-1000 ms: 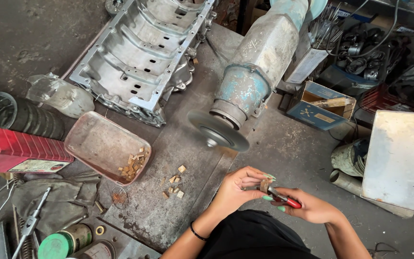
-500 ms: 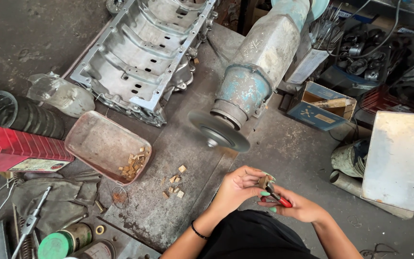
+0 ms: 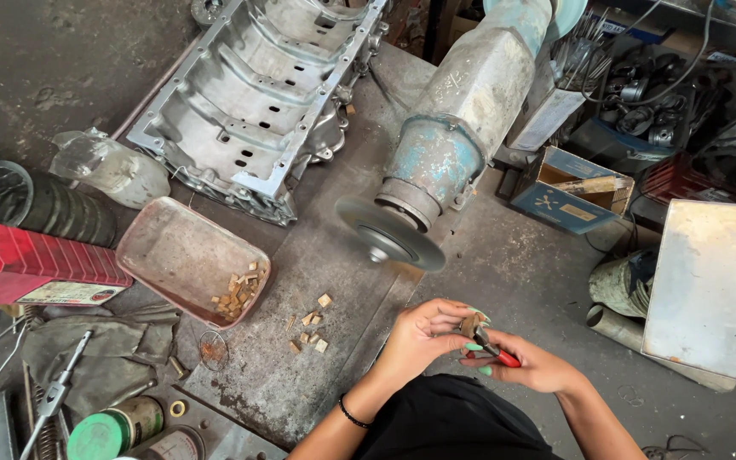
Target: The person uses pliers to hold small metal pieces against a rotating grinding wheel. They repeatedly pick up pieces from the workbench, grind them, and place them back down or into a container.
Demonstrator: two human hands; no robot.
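I see the left hand point(image 3: 419, 336) pinching a small tan block point(image 3: 468, 325); right hand point(image 3: 528, 365) fingers grip red-handled pliers point(image 3: 496, 351), long axis pointing toward upper left.

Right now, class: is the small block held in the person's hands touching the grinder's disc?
Apart. The head view shows bare grey floor between the small block, pinched by the left hand and right hand, and the disc.

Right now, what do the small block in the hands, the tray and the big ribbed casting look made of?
Small block pinched by left hand: tan, likely wood or brass, too small to tell. Tray: dull reddish sheet metal, apparently rusty or dusty. Ribbed casting: pale grey matte, probably cast aluminium.
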